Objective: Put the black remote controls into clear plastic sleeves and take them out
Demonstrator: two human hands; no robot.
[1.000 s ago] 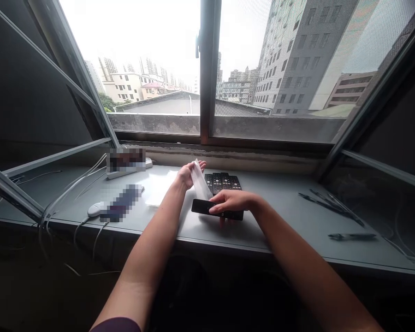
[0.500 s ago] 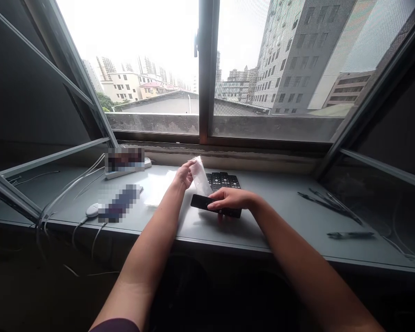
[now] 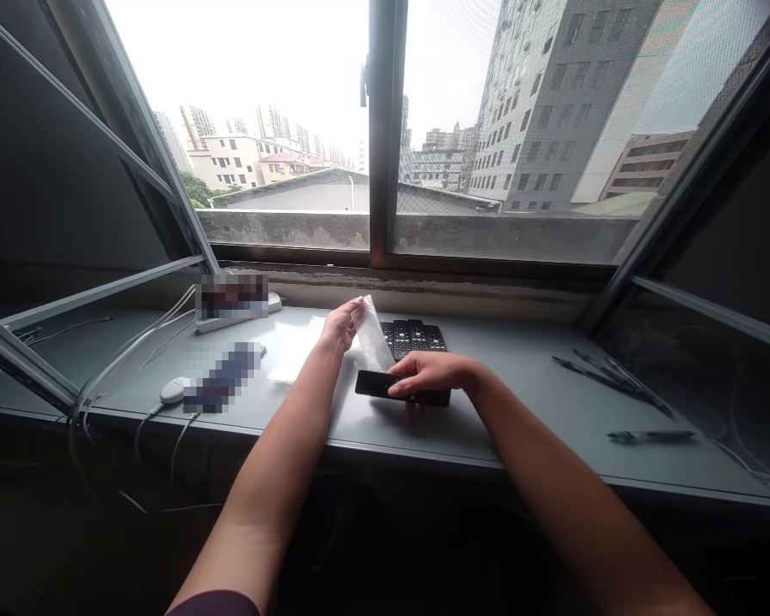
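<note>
A narrow white translucent sleeve [image 3: 373, 335] hangs slanted from my left hand [image 3: 341, 325], whose fingers pinch its upper end. My right hand [image 3: 427, 373] grips a long black remote control [image 3: 376, 384] around its middle and right part, holding it nearly level above the desk's front. The sleeve's lower end meets or overlaps the upper edge of the remote; which one cannot be made out. Behind my right hand, several black remotes with buttons [image 3: 417, 335] lie side by side on the desk, partly hidden by the sleeve and hand.
The grey desk [image 3: 506, 376] bears a bright white stack [image 3: 295, 351] left of my left forearm. Further left are a blurred-out device [image 3: 222, 381], a round white plug [image 3: 172, 391], cables and a power strip [image 3: 275, 301]. Pens [image 3: 651, 436] lie at right.
The remote in my right hand has dropped slightly and turned a little flatter. The sleeve's top has moved down slightly with my left hand's fingers.
</note>
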